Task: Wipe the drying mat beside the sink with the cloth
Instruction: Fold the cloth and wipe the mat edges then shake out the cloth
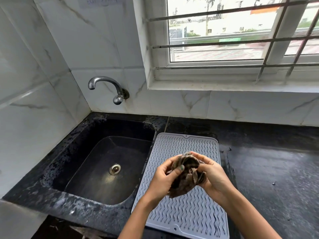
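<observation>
A pale grey ribbed drying mat [174, 145] lies flat on the black counter, just right of the sink [96, 171]. A crumpled brown striped cloth [187, 176] is held in the air above the middle of the mat. My left hand [164, 178] grips its left side with the thumb pressed on top. My right hand [212, 175] grips its right side with fingers curled around the bunched fabric. The cloth's lower edge hangs just above the mat; I cannot tell whether it touches.
A chrome tap [105, 87] sticks out of the marble wall above the sink. The black counter [276, 178] stretches to the right of the mat and looks wet. A barred window [233, 40] sits behind the counter. The sink's drain [114, 169] is uncovered.
</observation>
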`<state>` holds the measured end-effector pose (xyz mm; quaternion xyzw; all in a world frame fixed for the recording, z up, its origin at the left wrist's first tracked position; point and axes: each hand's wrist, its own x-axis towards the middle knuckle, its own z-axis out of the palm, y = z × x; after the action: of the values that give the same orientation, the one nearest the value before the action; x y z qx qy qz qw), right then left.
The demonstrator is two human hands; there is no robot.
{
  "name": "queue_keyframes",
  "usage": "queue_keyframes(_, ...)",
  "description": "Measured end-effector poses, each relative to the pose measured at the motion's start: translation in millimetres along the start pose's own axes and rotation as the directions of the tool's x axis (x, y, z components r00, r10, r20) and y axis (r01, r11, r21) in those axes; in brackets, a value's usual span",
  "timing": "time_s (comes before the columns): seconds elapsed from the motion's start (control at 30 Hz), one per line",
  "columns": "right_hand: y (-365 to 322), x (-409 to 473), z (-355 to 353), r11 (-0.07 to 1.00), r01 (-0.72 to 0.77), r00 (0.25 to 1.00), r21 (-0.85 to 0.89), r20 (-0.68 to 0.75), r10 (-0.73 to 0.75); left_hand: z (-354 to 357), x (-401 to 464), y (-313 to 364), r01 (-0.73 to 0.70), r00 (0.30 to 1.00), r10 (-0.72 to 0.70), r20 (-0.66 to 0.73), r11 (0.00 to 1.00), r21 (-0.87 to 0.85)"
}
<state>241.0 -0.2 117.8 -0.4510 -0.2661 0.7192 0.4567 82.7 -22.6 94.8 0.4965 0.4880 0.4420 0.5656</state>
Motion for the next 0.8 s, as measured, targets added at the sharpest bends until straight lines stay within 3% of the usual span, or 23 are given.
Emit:
queue_keyframes(0.2, -2, 2, -3, 0.99, 0.054, 0.998, -0.129, -0.003, -0.055, -4, 6, 9, -0.022, 0.994, 0.024, -0.109, 1.0, 0.02)
queue_keyframes(0.33, -7, 4, -4, 0.956, 0.093, 0.995, -0.279, 0.002, -0.097, -11, 11, 20, -0.044, 0.995, 0.047, -0.088, 0.998, 0.038)
queue_keyframes(0.4, -13, 6, -8, 0.916, 0.149, 0.989, -0.373, 0.08, -0.128, -13, 14, 24, -0.024, 0.998, 0.025, -0.053, 0.999, 0.021)
queue_keyframes(0.5, -23, 5, -16, 0.806, 0.136, 0.942, -0.576, 0.327, 0.074, -11, 18, 31, 0.005, 1.0, -0.005, -0.01, 1.0, 0.02)
queue_keyframes(0.57, -25, 4, -22, 0.732, 0.128, 0.907, -0.669, 0.377, 0.186, -8, 22, 34, 0.013, 0.998, -0.009, -0.064, 0.998, 0.065)
queue_keyframes(0.63, -26, 6, -29, 0.759, 0.134, 0.906, -0.637, 0.388, 0.166, -6, 26, 34, 0.087, 0.972, -0.03, -0.233, 0.968, 0.237)
queue_keyframes(0.7, -26, 8, -33, 0.806, 0.125, 0.899, -0.579, 0.41, 0.155, -6, 28, 31, 0.185, 0.915, 0.047, -0.4, 0.833, 0.522)
queue_keyframes(0.73, -25, 9, -35, 0.839, 0.108, 0.893, -0.534, 0.423, 0.154, -7, 28, 30, 0.151, 0.904, 0.14, -0.405, 0.779, 0.608)
queue_keyframes(0.8, -23, 11, -36, 0.899, 0.077, 0.888, -0.431, 0.439, 0.135, -10, 29, 30, -0.021, 0.95, 0.191, -0.246, 0.829, 0.559)
